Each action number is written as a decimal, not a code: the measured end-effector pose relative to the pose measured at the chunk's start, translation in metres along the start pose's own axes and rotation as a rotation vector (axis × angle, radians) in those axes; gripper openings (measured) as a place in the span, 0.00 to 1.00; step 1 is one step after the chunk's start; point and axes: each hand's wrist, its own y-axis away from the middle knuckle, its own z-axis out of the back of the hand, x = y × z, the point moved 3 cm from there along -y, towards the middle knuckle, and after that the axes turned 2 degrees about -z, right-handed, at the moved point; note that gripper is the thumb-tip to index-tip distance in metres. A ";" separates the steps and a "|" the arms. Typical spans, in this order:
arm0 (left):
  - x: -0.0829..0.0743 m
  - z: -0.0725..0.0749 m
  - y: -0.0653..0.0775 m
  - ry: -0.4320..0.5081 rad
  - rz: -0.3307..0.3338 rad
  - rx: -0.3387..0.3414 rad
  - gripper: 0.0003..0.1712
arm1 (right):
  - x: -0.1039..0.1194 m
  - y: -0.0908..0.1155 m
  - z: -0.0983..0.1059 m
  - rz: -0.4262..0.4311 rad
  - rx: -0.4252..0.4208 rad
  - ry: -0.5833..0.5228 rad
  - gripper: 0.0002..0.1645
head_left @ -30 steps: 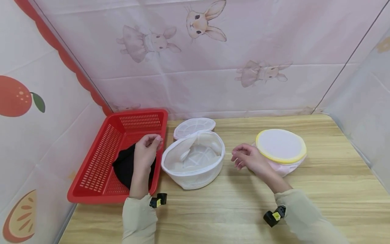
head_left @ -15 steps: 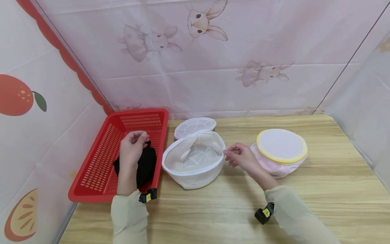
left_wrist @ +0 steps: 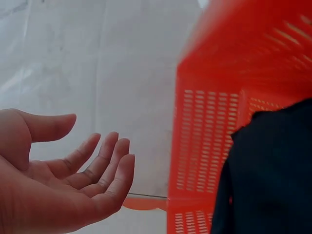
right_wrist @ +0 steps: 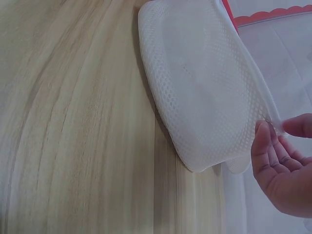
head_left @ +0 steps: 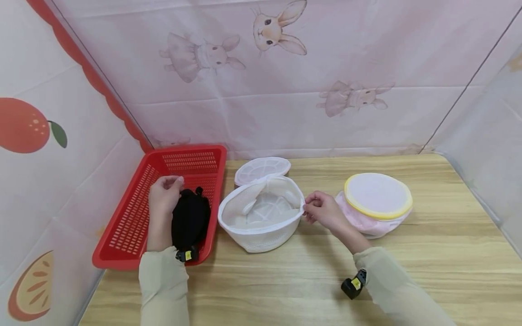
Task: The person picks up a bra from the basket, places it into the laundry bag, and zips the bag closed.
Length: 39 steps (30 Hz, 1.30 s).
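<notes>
A white mesh laundry bag stands upright on the table with its top unzipped and its lid folded back behind it. My right hand pinches the right end of its rim between thumb and fingers, which the right wrist view shows close up at the zipper edge. Over the red basket hovers my left hand, its fingers loosely bent around nothing. Beneath and beside it, a black fabric item lies in the basket; its exact kind is not clear.
A pink-and-white laundry bag with a yellow zipper sits to the right of my right hand. Behind the table rises a wall covering with rabbit prints. The basket stands against the left wall.
My left hand has moved left over the basket, uncovering more of the black fabric item. My right hand has moved left onto the white bag's rim and now pinches it.
</notes>
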 end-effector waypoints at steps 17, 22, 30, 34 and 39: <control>-0.026 0.023 0.011 -0.080 0.232 0.067 0.26 | 0.002 -0.003 -0.001 -0.044 -0.046 0.086 0.11; -0.017 0.027 0.002 -0.079 0.281 0.092 0.18 | 0.004 -0.003 -0.002 -0.050 -0.048 0.108 0.08; 0.007 0.024 -0.005 -0.066 0.355 0.144 0.23 | 0.006 -0.004 0.002 -0.031 -0.043 0.085 0.05; 0.014 0.028 -0.007 -0.104 0.364 0.135 0.18 | 0.008 -0.003 0.005 -0.030 -0.052 0.095 0.06; 0.014 0.035 -0.007 -0.169 0.360 0.162 0.10 | 0.009 -0.001 0.012 -0.034 -0.077 0.105 0.05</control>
